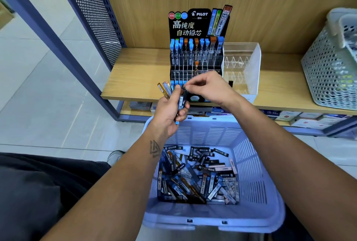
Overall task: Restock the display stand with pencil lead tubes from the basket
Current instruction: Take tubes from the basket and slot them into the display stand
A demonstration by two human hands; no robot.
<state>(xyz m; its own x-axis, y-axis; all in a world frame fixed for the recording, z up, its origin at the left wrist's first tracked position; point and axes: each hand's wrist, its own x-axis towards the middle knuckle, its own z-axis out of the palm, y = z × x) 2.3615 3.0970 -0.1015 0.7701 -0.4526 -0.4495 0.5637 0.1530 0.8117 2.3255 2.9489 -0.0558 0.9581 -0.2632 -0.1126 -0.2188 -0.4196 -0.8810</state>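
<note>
A black display stand (pixel 196 28) stands on the wooden shelf, its top row filled with blue- and orange-capped lead tubes (pixel 195 46); one orange-capped tube sits alone in the middle row. My left hand (pixel 170 111) grips a bunch of lead tubes (pixel 167 90) in front of the stand's lowest row. My right hand (pixel 207 87) pinches the top of one dark tube (pixel 183 100) in that bunch. Below, a lilac plastic basket (pixel 257 188) holds several loose tubes (pixel 197 177).
A clear acrylic organiser (pixel 243 67) stands right of the stand. White perforated baskets (pixel 332 63) sit at the shelf's right end. Boxed stock (pixel 301 118) lies on the lower shelf. A blue perforated shelf upright (pixel 90 18) rises at the left over tiled floor.
</note>
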